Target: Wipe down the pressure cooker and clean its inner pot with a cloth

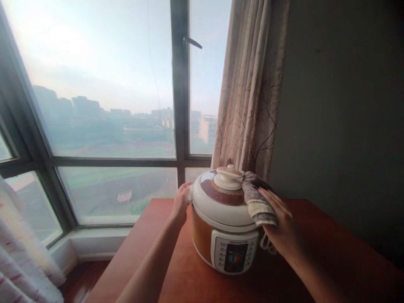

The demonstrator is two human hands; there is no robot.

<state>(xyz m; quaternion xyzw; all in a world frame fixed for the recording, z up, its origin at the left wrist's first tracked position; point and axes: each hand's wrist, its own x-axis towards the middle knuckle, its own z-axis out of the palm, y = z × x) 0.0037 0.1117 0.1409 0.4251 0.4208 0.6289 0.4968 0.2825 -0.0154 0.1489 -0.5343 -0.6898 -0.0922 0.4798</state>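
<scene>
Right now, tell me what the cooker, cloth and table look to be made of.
Cooker: smooth, mostly cream lid with a satin look, likely plastic; orange-brown body, perhaps painted metal or plastic.
Cloth: matt fabric; fuzzy surface and soft folds suggest towelling, fibre unclear.
Table: reddish-brown with a low sheen; wood or wood-look laminate, I can't tell which.

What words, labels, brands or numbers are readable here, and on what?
None clearly.
Cooker, top line of its control panel: lettering, too small and blurred to quote.
Panel's left and right columns: small marks, unreadable.
Panel's dark centre: coloured graphic; any text there is too blurred to read.
</scene>
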